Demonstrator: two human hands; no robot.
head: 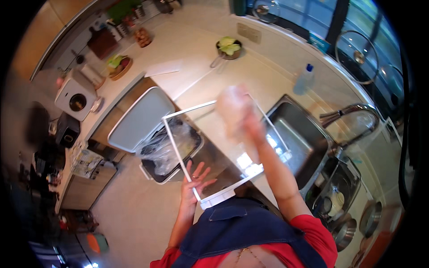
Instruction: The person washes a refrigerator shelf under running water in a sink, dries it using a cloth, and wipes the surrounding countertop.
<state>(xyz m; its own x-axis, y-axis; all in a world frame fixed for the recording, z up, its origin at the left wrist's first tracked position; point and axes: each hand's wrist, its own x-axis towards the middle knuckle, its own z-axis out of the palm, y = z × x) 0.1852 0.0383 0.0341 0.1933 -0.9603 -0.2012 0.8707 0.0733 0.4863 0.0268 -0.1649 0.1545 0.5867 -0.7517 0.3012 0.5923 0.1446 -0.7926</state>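
A clear glass shelf with a white plastic frame (218,198), like one from a refrigerator, is held up in front of me at a slant. My left hand (191,188) grips its left edge from below, and the spread fingers show through the glass. Over the shelf's far part is my right hand (253,124), with a pale cloth (229,105) in it. Both are motion-blurred, so the exact grip and the cloth's contact with the glass are hard to make out. Bright window reflections lie on the pane near my right forearm.
An open bin (197,149) with a plastic liner and raised grey lid (142,119) stands left of the counter (197,80). To the right are a steel sink (301,144) and faucet (363,130). A pot of leaves (229,48) and blue-capped bottle (303,82) stand further back.
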